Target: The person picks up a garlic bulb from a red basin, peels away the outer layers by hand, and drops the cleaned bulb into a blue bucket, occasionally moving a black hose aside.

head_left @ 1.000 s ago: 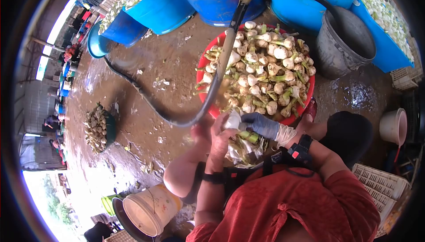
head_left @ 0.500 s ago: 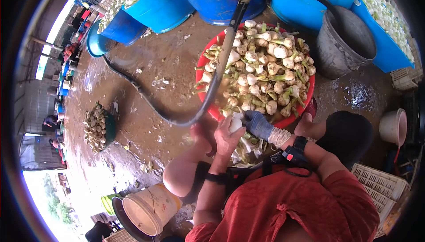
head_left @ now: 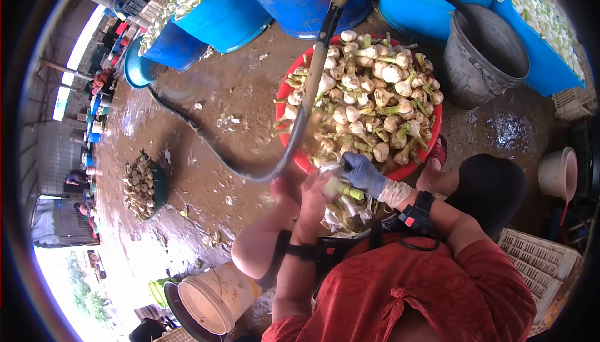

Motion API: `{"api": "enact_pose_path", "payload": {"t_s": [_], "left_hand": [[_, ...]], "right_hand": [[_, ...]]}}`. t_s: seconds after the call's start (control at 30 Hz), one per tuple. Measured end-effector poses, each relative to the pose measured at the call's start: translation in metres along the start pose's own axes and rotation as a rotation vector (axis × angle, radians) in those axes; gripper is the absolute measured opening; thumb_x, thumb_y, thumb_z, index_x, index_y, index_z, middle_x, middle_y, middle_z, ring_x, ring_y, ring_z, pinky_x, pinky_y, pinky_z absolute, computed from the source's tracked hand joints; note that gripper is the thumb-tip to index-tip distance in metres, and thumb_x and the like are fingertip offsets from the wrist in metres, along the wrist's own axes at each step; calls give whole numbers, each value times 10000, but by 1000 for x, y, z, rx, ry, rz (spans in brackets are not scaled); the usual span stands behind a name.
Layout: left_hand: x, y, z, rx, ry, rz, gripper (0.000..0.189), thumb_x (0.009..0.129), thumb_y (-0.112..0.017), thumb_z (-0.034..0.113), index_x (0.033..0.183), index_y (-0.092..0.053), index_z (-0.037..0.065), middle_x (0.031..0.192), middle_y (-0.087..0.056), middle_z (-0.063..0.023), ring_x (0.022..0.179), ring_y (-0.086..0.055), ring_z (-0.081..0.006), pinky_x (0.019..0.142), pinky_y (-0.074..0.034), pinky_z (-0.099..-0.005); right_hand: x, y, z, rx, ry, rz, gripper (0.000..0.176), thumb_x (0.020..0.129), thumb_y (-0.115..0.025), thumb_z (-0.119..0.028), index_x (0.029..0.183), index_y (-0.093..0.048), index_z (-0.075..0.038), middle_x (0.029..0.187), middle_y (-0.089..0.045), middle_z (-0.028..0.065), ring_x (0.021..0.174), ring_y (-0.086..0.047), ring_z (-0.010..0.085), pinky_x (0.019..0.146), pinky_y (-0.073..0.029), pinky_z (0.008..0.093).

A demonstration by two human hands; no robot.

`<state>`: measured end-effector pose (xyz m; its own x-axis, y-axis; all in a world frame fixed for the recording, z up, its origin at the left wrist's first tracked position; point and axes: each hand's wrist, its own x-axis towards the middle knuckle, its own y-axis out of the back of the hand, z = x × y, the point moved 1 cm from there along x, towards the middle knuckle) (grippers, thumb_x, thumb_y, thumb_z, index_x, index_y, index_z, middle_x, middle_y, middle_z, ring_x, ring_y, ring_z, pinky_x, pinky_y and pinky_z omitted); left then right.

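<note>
My left hand (head_left: 314, 195), bare, is wrapped round a garlic bulb (head_left: 331, 182) whose green-tipped stem (head_left: 351, 192) points right, toward my other wrist. My right hand (head_left: 364, 174), in a grey-blue glove, is closed with its fingertips against the top of the bulb; whether it holds a small tool is hidden. Just beyond both hands stands a red tub (head_left: 430, 145) heaped with muddy garlic bulbs (head_left: 369, 95). Below the hands lies a pile of peeled leaves and stems (head_left: 350, 214).
A black hose (head_left: 300, 126) arches over the tub into a grey bucket (head_left: 481, 60). Blue tubs (head_left: 300, 4) of garlic line the back. A green basket of garlic (head_left: 159, 186) stands left. A cream bucket (head_left: 215, 298) and a plastic crate (head_left: 534, 267) flank my legs. Distant people are at left.
The bulb in my left hand has turned, so its stem now shows pointing right. My left fingers have shifted round it, and my gloved hand has moved slightly. The view has shifted a little.
</note>
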<state>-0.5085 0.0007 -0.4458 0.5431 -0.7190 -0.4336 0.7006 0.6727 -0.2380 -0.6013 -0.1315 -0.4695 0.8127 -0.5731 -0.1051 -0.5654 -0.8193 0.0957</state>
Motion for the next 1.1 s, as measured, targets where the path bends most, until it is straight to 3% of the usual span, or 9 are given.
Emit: {"api": "enact_pose_path", "payload": {"t_s": [0.37,0.53,0.6,0.7,0.8,0.87,0.93,1.0,1.1], "left_hand": [[-16,-19,30,-222,105,-353,613,704,-688,178,1214,-469,-82,1030,-612,-211,838,-653,-288,661,-556,-322],[-16,-4,29,-406,130,-417,657,672,-634,226,1251,-455,-29,1028,-604,-257,862,-645,-334,656,-562,-365],[-13,-1,32,-620,27,-413,621,672,-608,203,1218,-452,-48,979,-612,-267,829,-643,-335,643,-545,-363],[-8,-2,34,-617,-100,-233,579,658,-611,194,1181,-475,-15,900,-612,-234,787,-630,-319,652,-532,-367],[-12,2,35,-584,-193,-47,402,673,-614,128,1047,-544,-3,858,-617,-190,754,-616,-288,640,-517,-350],[-3,20,20,846,-925,241,319,716,-625,121,1023,-602,38,951,-636,-145,815,-616,-308,698,-485,-390],[-8,0,33,984,-1074,354,147,756,-583,98,878,-642,40,902,-646,-127,786,-616,-286,706,-470,-381],[3,6,24,936,-1030,281,117,734,-596,32,823,-639,-31,827,-638,-169,676,-619,-254,640,-496,-308],[7,3,13,41,-405,218,243,843,-541,145,899,-641,-70,779,-651,-113,738,-623,-182,648,-499,-300]], "right_hand": [[20,49,-16,-309,392,-17,188,738,-659,-80,783,-484,-27,676,-489,114,624,-490,205,588,-434,344],[49,96,19,195,115,317,135,804,-640,-76,774,-520,-22,683,-548,9,615,-496,118,584,-468,278],[36,83,14,-41,136,345,109,814,-635,-107,753,-575,-39,686,-598,39,631,-541,106,600,-489,251],[-1,31,-12,-472,224,-519,274,811,-642,-216,1028,-590,-56,957,-636,147,867,-624,273,791,-490,357],[-6,11,14,-404,142,-524,339,839,-600,-241,1131,-572,-71,988,-636,152,898,-622,261,803,-484,341],[-5,23,2,270,-109,-511,266,906,-537,-307,977,-598,-59,758,-608,68,769,-613,157,696,-483,303],[-17,14,1,207,9,-621,320,907,-543,-301,1098,-589,-48,895,-613,32,798,-560,115,724,-470,287],[-29,5,-52,265,-419,-645,293,905,-556,-288,1052,-618,-43,881,-590,13,754,-513,60,629,-445,266],[-24,4,-38,248,-337,-633,261,875,-597,-275,954,-638,-29,728,-557,-4,641,-467,46,521,-391,241]]}}
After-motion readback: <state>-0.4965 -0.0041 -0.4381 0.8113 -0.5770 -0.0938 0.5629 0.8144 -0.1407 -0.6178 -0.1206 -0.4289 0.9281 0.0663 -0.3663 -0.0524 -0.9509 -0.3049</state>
